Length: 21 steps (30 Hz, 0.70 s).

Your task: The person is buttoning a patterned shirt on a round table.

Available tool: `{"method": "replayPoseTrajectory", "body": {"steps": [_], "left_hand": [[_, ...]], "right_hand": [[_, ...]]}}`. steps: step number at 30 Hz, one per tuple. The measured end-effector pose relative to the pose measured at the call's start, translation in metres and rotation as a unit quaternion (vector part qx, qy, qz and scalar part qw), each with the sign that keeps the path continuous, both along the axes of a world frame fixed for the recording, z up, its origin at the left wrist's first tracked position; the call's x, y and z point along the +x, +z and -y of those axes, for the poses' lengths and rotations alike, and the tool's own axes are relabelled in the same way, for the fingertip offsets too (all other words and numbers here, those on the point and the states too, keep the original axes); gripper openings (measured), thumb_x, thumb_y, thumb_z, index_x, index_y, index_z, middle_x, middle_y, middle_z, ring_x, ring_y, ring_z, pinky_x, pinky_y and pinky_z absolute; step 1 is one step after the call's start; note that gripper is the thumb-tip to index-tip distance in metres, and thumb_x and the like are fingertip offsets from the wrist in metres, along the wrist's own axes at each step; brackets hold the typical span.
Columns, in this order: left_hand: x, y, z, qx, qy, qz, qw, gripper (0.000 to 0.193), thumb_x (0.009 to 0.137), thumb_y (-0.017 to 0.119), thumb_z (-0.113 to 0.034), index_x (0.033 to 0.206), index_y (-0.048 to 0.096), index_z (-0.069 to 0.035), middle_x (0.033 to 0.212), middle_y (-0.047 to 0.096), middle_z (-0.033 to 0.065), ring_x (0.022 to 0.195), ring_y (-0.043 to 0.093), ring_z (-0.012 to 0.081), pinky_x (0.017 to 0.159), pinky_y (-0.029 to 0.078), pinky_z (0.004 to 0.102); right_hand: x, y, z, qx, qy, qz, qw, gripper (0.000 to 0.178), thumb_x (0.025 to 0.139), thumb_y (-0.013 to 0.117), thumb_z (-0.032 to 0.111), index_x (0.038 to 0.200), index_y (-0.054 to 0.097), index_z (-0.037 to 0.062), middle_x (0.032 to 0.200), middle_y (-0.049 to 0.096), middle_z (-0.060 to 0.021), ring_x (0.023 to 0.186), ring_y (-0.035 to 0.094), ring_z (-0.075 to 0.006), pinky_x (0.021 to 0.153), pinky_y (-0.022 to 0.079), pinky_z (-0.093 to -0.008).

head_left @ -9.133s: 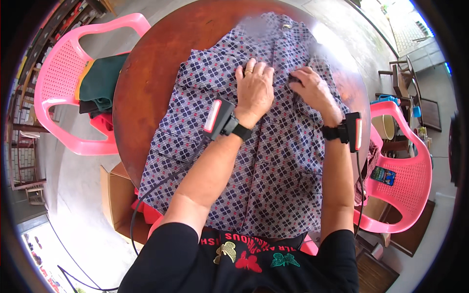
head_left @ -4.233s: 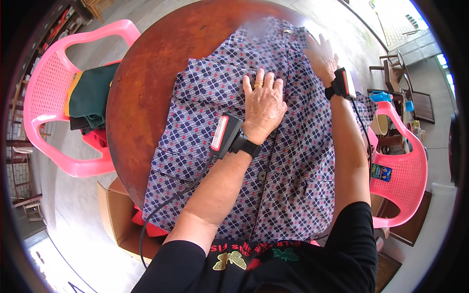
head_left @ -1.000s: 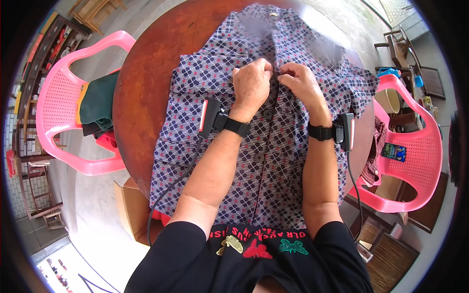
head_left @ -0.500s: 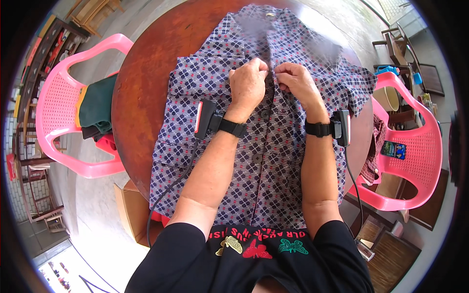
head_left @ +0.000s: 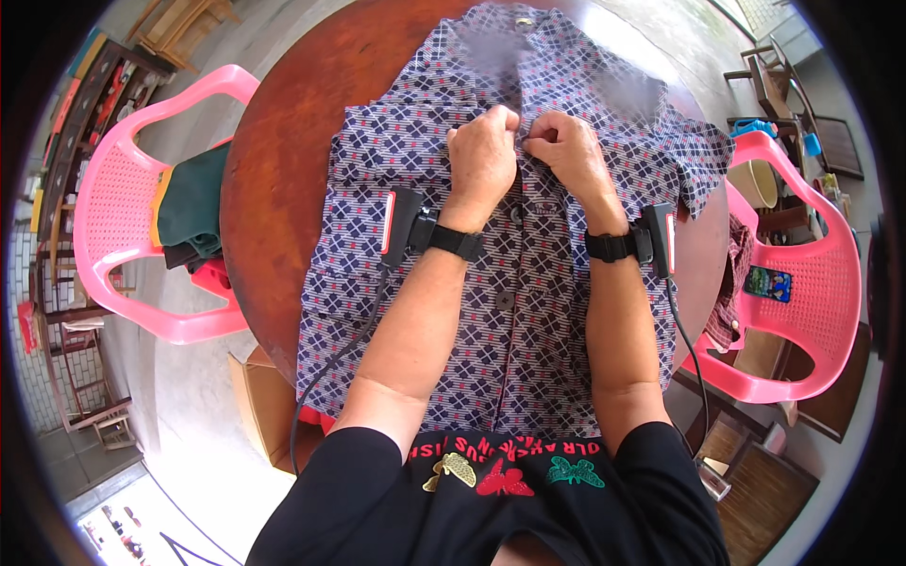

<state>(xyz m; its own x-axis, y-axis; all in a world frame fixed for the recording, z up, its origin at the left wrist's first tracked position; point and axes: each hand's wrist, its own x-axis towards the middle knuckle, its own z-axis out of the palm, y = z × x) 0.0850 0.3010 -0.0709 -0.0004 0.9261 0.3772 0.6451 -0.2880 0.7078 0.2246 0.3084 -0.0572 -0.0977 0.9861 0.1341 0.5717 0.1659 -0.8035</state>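
Observation:
A patterned button-up shirt (head_left: 557, 321) in navy, white and red lies spread on a round brown table (head_left: 283, 151), its collar at the far side. At the upper front opening, my left hand (head_left: 483, 162) pinches the left edge of the placket, fingers curled. Close beside it on the right, my right hand (head_left: 569, 156) is closed with thumb and forefinger together at the other edge. Whatever lies between the fingertips is too small to make out. Below my hands, a dark button (head_left: 506, 300) shows on the placket.
A pink plastic chair (head_left: 113, 198) with dark green cloth stands on the left. Another pink chair (head_left: 821, 274) on the right holds a phone (head_left: 768, 284) and a checked cloth (head_left: 731, 302). An open cardboard box (head_left: 264, 401) sits low at the left. Cables run from both wrist devices.
The view has shifted slightly. Both hands stay at the placket; my right hand's fingers have moved slightly closer to my left hand.

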Motion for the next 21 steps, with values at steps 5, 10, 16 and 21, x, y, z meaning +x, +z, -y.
{"method": "replayPoseTrajectory", "body": {"steps": [5, 10, 16, 21], "left_hand": [[0.001, 0.011, 0.001, -0.068, 0.018, -0.008, 0.998, 0.022, 0.085, 0.064, -0.024, 0.09, 0.065, -0.003, 0.078, 0.067, 0.0152, 0.073, 0.065, 0.0312, 0.066, 0.049, 0.0389], [-0.001, 0.007, -0.001, -0.04, 0.011, -0.005, 0.999, 0.025, 0.082, 0.069, -0.027, 0.085, 0.064, -0.002, 0.074, 0.066, 0.0155, 0.07, 0.064, 0.0312, 0.063, 0.047, 0.0407], [-0.006, 0.004, -0.004, -0.023, -0.001, 0.002, 1.0, 0.02, 0.081, 0.068, -0.022, 0.085, 0.064, -0.002, 0.076, 0.067, 0.0148, 0.072, 0.065, 0.0299, 0.064, 0.047, 0.0396], [-0.008, 0.003, -0.004, -0.026, -0.019, 0.018, 0.999, 0.017, 0.08, 0.068, -0.016, 0.086, 0.064, -0.001, 0.075, 0.067, 0.0147, 0.071, 0.065, 0.0292, 0.064, 0.048, 0.0383]], "right_hand": [[-0.005, 0.0, 0.002, 0.017, 0.015, 0.028, 0.999, 0.018, 0.069, 0.067, 0.012, 0.081, 0.065, -0.0008, 0.076, 0.066, -0.0158, 0.073, 0.064, -0.0293, 0.067, 0.049, -0.0367], [-0.01, 0.001, 0.005, 0.038, 0.027, 0.037, 0.998, 0.018, 0.071, 0.065, 0.01, 0.083, 0.064, -0.0019, 0.079, 0.066, -0.0193, 0.076, 0.065, -0.0336, 0.069, 0.049, -0.0387], [-0.007, 0.002, 0.004, -0.001, 0.036, 0.008, 0.999, 0.017, 0.069, 0.067, 0.008, 0.083, 0.065, -0.0013, 0.075, 0.066, -0.0149, 0.069, 0.064, -0.0242, 0.065, 0.049, -0.0338], [-0.007, 0.002, 0.005, -0.018, 0.026, 0.01, 0.999, 0.016, 0.069, 0.068, 0.007, 0.081, 0.065, -0.0011, 0.072, 0.065, -0.0134, 0.066, 0.062, -0.0204, 0.063, 0.048, -0.032]]}}
